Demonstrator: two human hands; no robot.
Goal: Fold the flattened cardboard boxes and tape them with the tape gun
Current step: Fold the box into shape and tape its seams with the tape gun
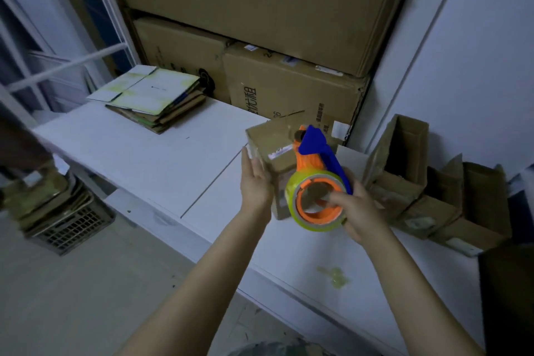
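A small folded cardboard box [270, 140] stands on the white table [144, 150]. My left hand [255, 182] lies flat against the box's left side with straight fingers. My right hand [359, 208] grips an orange and blue tape gun [313, 159] with a yellowish tape roll [291, 199], thumb hooked into the roll's core. The gun's front end rests on the top of the box. A stack of flattened cardboard boxes [150, 95] lies at the table's far left.
Large cardboard cartons [260, 9] are stacked against the wall behind the table. Several folded open boxes [419, 182] stand at the right. A crate with flattened cardboard [57, 211] sits on the floor at left. A crumpled tape scrap [333, 276] lies near the front edge.
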